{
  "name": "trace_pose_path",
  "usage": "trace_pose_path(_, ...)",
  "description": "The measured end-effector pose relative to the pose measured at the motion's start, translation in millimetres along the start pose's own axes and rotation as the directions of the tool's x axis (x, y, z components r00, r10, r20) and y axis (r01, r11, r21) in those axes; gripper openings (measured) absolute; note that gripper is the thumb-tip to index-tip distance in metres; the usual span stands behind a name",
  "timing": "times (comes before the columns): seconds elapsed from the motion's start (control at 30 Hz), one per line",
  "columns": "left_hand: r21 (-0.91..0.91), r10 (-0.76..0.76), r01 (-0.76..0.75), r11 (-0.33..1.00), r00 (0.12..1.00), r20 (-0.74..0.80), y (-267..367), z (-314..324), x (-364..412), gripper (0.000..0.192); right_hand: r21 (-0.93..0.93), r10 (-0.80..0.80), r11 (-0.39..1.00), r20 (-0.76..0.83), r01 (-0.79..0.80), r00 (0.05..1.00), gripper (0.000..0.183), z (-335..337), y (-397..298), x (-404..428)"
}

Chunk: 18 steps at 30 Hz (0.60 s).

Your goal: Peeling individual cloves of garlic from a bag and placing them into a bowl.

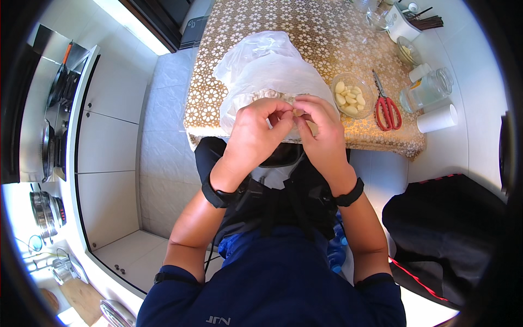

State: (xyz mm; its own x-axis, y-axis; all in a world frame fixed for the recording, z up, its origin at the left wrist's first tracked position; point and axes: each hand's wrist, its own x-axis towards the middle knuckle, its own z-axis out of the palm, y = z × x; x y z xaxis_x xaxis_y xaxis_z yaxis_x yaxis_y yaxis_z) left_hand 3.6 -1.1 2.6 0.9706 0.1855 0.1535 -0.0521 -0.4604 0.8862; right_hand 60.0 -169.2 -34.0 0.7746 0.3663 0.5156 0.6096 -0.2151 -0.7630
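My left hand (258,127) and my right hand (322,124) meet at the fingertips over the near edge of the table. Pinched between them is a small pale piece, apparently a garlic clove (298,111), mostly covered by the fingers. Right behind the hands lies a white plastic bag (271,67), with garlic skins (265,95) showing at its near side. To the right of my right hand stands a clear bowl (369,92) of peeled garlic cloves (349,98).
Red-handled scissors (387,108) lie right of the bowl on the flower-patterned tablecloth (318,24). Along the wall are a glass jar (427,90), a white paper cup (438,118) and another glass bowl (407,51). A stove with pans (57,86) is at the left.
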Motion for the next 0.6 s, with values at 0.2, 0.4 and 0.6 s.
trace_pose_path(0.2, 0.021, -0.083, 0.081, 0.996, 0.994, 0.076, 5, -6, 4, 0.017, -0.135, -0.091, 0.986, 0.034, 0.095, 0.995, 0.026, -4, -10, 1)
trace_pose_path(0.4, 0.016, -0.119, 0.118, 0.993, 0.983, 0.137, 3, -11, 8, 0.017, -0.183, -0.156, 0.969, 0.071, 0.166, 0.985, 0.023, -5, -9, 0)
trace_pose_path(0.6, -0.057, -0.171, 0.185, 0.981, 0.967, 0.188, 0, -15, 10, 0.017, -0.136, -0.153, 0.977, 0.077, 0.162, 0.985, 0.023, -4, -7, -1)
